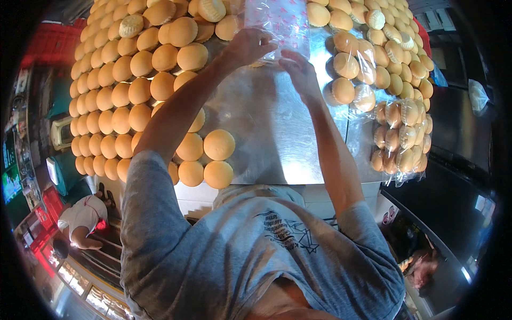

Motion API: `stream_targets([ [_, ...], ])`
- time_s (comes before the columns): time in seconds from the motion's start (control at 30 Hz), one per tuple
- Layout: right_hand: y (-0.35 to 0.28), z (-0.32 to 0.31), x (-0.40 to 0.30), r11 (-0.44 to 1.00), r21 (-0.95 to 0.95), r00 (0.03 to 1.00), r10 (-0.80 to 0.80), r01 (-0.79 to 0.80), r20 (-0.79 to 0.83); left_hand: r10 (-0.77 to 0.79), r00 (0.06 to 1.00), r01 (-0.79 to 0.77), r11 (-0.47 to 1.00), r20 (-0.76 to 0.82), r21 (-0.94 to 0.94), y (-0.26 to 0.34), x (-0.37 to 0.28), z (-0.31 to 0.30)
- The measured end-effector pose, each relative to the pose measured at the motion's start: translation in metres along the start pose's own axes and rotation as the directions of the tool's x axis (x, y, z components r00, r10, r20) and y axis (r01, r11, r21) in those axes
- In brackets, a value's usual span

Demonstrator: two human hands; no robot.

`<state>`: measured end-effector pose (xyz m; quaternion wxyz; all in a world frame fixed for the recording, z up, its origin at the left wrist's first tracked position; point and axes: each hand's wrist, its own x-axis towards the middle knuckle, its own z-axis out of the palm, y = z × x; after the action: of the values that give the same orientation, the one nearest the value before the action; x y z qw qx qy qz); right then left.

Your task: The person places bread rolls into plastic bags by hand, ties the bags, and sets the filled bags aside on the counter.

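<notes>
A clear plastic bag with red print [277, 28] lies at the top middle of a steel table [256, 120]. My left hand [251, 46] is at the bag's lower left edge, its thumb and fingertips close together; whether they pinch the film is not plain. Fingers apart, my right hand [297, 72] reaches to the bag's lower right corner. Part of a bun [259, 63] shows under the bag's near edge. Rows of round golden buns [140, 90] cover the left side. Clear bags of buns [402, 138] are at the right, and more bagged buns [355, 72] lie nearer my right hand.
Loose buns [394, 52] are heaped at the far right, some tipped over. Two pairs of buns [219, 160] lie near the front edge. A person [86, 220] bends over at the lower left; another person [422, 268] is at the lower right. Dark surfaces stand to the right.
</notes>
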<state>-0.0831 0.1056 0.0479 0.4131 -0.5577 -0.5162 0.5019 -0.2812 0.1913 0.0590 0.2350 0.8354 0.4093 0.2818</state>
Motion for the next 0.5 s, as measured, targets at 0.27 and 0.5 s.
stream_targets([
  [0.27,-0.040,-0.043,-0.012,0.926,0.336,0.962,0.082,-0.170,0.259,-0.392,0.868,0.104,0.743,-0.304,-0.661,0.101,-0.065,-0.049],
  [0.5,-0.062,-0.046,-0.060,0.952,0.170,0.941,-0.284,0.254,0.186,-0.549,0.808,-0.308,-0.083,-0.214,-0.948,0.179,-0.115,-0.059],
])
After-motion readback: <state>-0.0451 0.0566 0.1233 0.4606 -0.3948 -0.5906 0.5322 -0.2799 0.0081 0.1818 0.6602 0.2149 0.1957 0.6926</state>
